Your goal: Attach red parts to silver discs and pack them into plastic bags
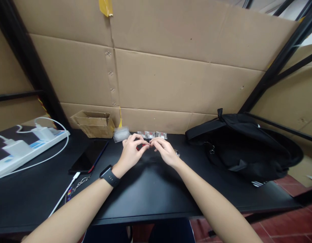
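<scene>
Both my hands meet over the middle of the black table (pixel 151 192). My left hand (pixel 132 152), with a black watch on its wrist, pinches a small red item (pixel 139 147) between thumb and fingers. My right hand (pixel 164 150) is curled, its fingertips pinched against the same small piece; what exactly it grips is too small to make out. Just behind the hands, several small clear packets with red parts (pixel 152 135) lie in a row by the cardboard wall. A crumpled clear plastic bag (pixel 121 134) lies left of them.
A black bag (pixel 242 148) fills the right of the table. A dark phone (pixel 88 157) with a white cable lies at left, a white power strip (pixel 24 148) with chargers further left. A small open cardboard box (pixel 94 123) stands at the back. Cardboard sheets form the wall.
</scene>
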Motion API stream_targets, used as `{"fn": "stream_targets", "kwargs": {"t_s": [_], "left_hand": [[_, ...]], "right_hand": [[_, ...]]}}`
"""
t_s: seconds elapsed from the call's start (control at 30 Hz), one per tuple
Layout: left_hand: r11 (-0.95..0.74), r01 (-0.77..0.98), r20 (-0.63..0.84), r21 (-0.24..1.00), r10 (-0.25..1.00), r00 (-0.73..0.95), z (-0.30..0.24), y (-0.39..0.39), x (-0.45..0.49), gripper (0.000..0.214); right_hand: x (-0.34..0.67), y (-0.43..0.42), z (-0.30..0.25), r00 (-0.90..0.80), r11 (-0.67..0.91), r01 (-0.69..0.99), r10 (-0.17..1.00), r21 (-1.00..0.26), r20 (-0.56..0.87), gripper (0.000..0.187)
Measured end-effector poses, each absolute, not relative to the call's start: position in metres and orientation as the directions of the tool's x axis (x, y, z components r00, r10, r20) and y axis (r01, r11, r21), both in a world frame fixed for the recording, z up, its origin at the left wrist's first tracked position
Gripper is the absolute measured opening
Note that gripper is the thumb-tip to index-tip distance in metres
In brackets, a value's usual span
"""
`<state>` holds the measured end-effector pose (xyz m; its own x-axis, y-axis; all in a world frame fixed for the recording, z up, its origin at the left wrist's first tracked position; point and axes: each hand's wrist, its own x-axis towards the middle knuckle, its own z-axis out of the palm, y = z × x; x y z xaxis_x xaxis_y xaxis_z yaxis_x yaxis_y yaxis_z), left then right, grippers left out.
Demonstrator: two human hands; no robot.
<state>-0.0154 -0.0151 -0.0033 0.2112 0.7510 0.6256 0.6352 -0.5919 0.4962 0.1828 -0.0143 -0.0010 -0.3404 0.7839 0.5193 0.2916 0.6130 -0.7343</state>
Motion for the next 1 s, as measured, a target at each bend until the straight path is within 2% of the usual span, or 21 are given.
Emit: {"fn": "stream_targets", "kwargs": {"t_s": [0.13, 0.3, 0.4, 0.53, 0.63, 0.73, 0.83, 0.9, 1.0], "left_hand": [[-0.598, 0.644, 0.631, 0.478, 0.743, 0.222, -0.005, -0.015, -0.015, 0.015], [-0.592, 0.656, 0.602, 0.468, 0.757, 0.255, -0.006, -0.014, -0.013, 0.014], [-0.598, 0.62, 0.581, 0.507, 0.769, 0.267, -0.006, -0.012, -0.014, 0.015], [-0.6, 0.564, 0.481, 0.568, 0.798, 0.364, -0.01, -0.01, -0.015, 0.029], [-0.595, 0.63, 0.383, 0.499, 0.803, 0.456, -0.014, -0.01, -0.015, 0.025], [-0.615, 0.653, 0.346, 0.441, 0.788, 0.509, -0.017, -0.007, -0.017, 0.029], [-0.615, 0.655, 0.375, 0.439, 0.788, 0.488, -0.016, 0.0, -0.025, 0.036], [-0.582, 0.695, 0.412, 0.422, 0.806, 0.425, -0.013, 0.008, -0.035, 0.032], [-0.565, 0.765, 0.423, 0.309, 0.802, 0.422, -0.01, 0.018, -0.053, 0.019]], "right_hand": [[0.185, -0.013, -0.002, -0.333, 0.643, 0.365, 0.766, -0.674, 0.55, 0.015], [0.185, -0.011, -0.005, -0.341, 0.651, 0.405, 0.759, -0.642, 0.554, 0.01], [0.185, -0.011, -0.006, -0.359, 0.653, 0.441, 0.757, -0.616, 0.546, 0.005], [0.188, -0.01, -0.004, -0.42, 0.69, 0.489, 0.723, -0.534, 0.549, 0.003], [0.191, -0.011, -0.001, -0.452, 0.704, 0.509, 0.708, -0.495, 0.543, 0.004], [0.196, -0.011, 0.002, -0.456, 0.695, 0.533, 0.717, -0.483, 0.528, 0.005], [0.203, -0.009, 0.003, -0.477, 0.666, 0.579, 0.744, -0.47, 0.467, 0.005], [0.207, -0.008, 0.003, -0.498, 0.637, 0.617, 0.771, -0.462, 0.398, 0.004], [0.215, -0.005, 0.003, -0.524, 0.606, 0.662, 0.795, -0.441, 0.307, 0.005]]}}
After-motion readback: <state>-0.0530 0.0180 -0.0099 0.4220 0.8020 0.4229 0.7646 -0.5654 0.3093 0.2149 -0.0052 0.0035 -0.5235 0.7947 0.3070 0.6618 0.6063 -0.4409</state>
